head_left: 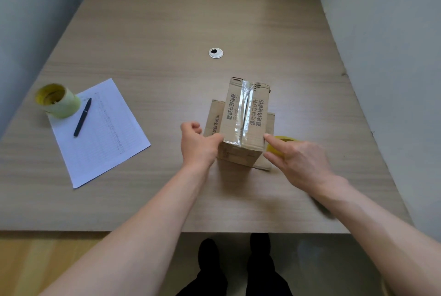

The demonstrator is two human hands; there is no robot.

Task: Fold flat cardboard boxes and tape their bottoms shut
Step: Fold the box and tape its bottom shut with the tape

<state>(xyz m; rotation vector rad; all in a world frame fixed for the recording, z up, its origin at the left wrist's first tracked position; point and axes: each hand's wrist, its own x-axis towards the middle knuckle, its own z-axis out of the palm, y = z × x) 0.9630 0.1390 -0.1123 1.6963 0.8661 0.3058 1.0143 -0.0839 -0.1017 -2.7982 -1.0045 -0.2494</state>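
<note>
Taped box (243, 117) bottom-up on surface (167, 33); left hand (198, 143) curled against its nine-o'clock edge; right hand (296, 159) open, forefinger touching three-o'clock corner.

This looks like an office: a wood-grain counter (167, 21) with a round cable grommet (216, 53) set into it, pale partition walls (381, 33) closing it in, and a printed form (102, 131) with a pen (82, 117) lying on it.

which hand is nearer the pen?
Left. The left hand is at the box's left edge, on the side toward the pen; the right hand is at the box's far side.
</note>
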